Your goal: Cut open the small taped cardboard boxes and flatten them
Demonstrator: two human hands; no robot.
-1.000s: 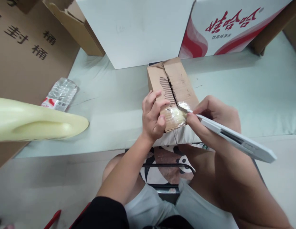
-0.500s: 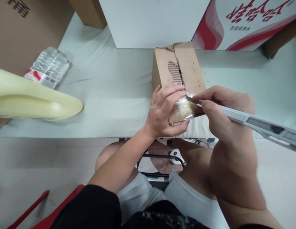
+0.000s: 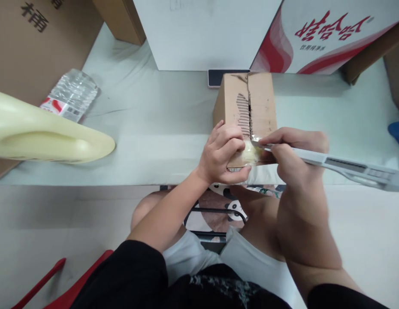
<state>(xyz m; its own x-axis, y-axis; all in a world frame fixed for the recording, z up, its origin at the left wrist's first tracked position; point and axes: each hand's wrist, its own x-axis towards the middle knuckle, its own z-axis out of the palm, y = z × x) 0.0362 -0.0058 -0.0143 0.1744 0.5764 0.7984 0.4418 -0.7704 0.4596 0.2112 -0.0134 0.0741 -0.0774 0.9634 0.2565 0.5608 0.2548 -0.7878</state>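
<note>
the left forearm runs bare from a black sleeve at 7 o'clock up toward 1 o'clock, wrist straight. the left hand (image 3: 222,158) is curled, fingers bent over the near end of a cardboard box (image 3: 262,103) and thumb pressed beneath. the right forearm rises from 5 o'clock toward 12 o'clock, wrist bent in toward 9 o'clock. the right hand (image 3: 291,156), at 3 o'clock of the left and just beside it, pinches a grey cutter (image 3: 350,166) between thumb and outstretched forefinger.
</note>
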